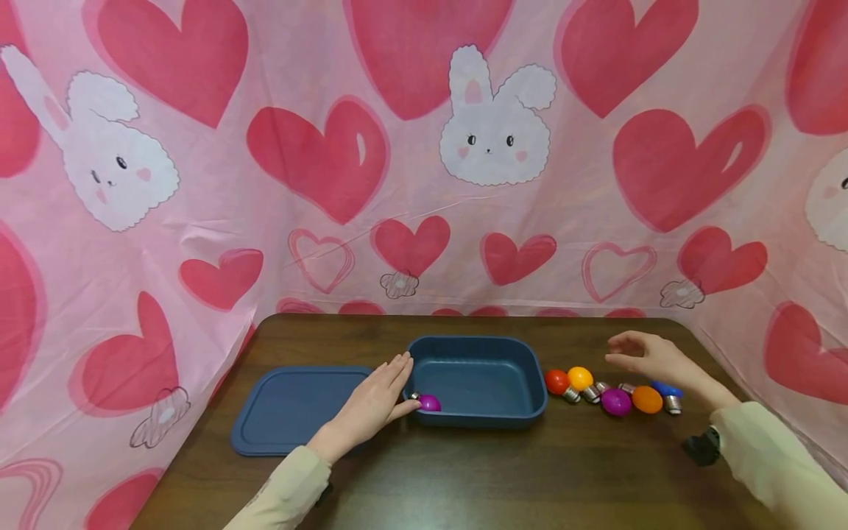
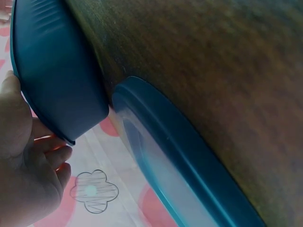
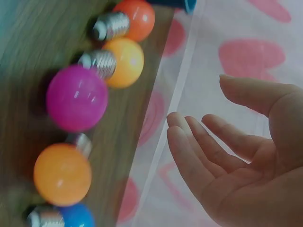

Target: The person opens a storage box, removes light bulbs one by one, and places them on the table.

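My left hand (image 1: 372, 401) rests on the left end of a blue rectangular container (image 1: 481, 422), fingers along its rim and thumb near the front corner. Inside, at the front left, lies a purple light bulb (image 1: 430, 403). My right hand (image 1: 652, 361) hovers empty, fingers apart and slightly bent, over a row of bulbs right of the container. The row includes a red bulb (image 3: 137, 20), a yellow bulb (image 3: 127, 62), another purple bulb (image 3: 77, 98), an orange bulb (image 3: 62, 174) and a blue bulb (image 3: 78, 215), all with silver screw bases.
A blue lid (image 1: 298, 408) lies flat on the brown wooden table (image 1: 464, 478), left of the container and partly behind my left hand. A pink cloth (image 1: 417, 191) with hearts and rabbits hangs behind the table and at both sides.
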The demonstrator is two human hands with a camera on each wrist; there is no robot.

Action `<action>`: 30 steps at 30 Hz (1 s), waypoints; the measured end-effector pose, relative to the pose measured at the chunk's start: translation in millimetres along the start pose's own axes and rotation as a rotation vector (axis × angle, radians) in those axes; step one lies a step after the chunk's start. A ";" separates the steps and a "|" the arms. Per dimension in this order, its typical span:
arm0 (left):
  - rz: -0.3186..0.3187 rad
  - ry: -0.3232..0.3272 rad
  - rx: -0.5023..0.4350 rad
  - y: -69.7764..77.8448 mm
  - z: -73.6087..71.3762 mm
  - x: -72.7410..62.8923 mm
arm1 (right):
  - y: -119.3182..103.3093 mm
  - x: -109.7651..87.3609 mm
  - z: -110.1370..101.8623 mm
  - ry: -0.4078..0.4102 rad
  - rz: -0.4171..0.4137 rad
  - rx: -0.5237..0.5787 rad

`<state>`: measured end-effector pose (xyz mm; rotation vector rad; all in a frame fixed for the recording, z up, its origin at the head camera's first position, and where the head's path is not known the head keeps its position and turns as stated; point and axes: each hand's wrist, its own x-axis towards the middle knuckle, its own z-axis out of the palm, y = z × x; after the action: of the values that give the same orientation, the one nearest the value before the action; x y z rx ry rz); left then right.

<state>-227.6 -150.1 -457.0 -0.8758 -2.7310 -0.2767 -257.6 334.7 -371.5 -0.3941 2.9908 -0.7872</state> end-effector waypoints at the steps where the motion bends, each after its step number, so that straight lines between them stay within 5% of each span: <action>1: 0.001 -0.001 -0.002 -0.1 0.1 0.1 | -4.7 0.6 1.7 0.000 -0.013 0.001; 30: -0.002 -0.007 -0.014 1.4 -2.3 0.1 | -89.0 31.2 67.9 -0.211 -0.290 0.177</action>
<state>-226.4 -149.6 -454.6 -0.8793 -2.7392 -0.2938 -260.9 219.5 -386.0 -0.8566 2.6764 -0.9540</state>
